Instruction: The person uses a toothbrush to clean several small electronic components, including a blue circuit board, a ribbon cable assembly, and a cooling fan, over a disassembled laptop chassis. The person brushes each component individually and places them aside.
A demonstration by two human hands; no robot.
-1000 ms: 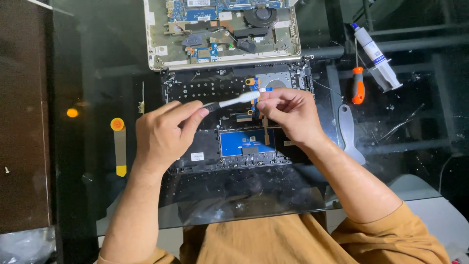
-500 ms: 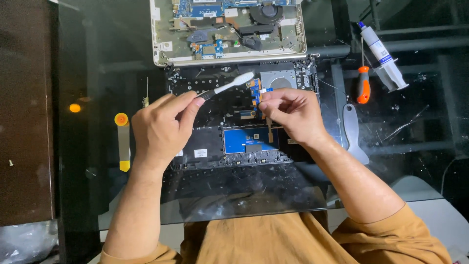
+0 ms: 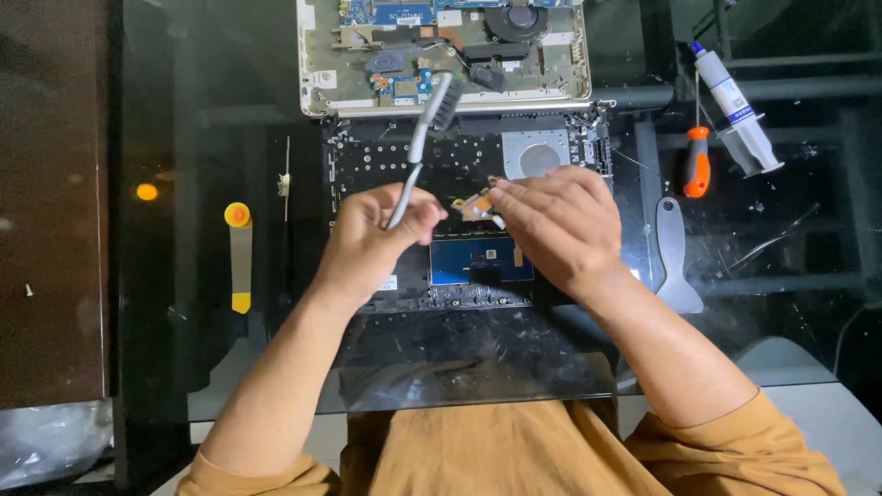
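An opened laptop lower case (image 3: 459, 156) lies on a dark glass table, with a blue panel (image 3: 481, 262) near its front. My left hand (image 3: 372, 243) grips a grey brush (image 3: 421, 138) by the handle, bristles pointing away toward the far side. My right hand (image 3: 556, 225) pinches a small brown and gold part (image 3: 475, 206) just above the case, fingertips close to the left hand. A light-coloured laptop half (image 3: 441, 55) with circuit boards and a fan lies beyond the case.
An orange-handled screwdriver (image 3: 697, 161) and a white syringe tube (image 3: 735, 106) lie at the right. A grey flat spatula (image 3: 675, 253) rests beside the case. A thin tool with yellow ends (image 3: 239, 257) lies at the left.
The brush has swung from lying across the case, bristles right, to standing up with bristles toward the far side. My right hand has lifted the small part toward my left hand.
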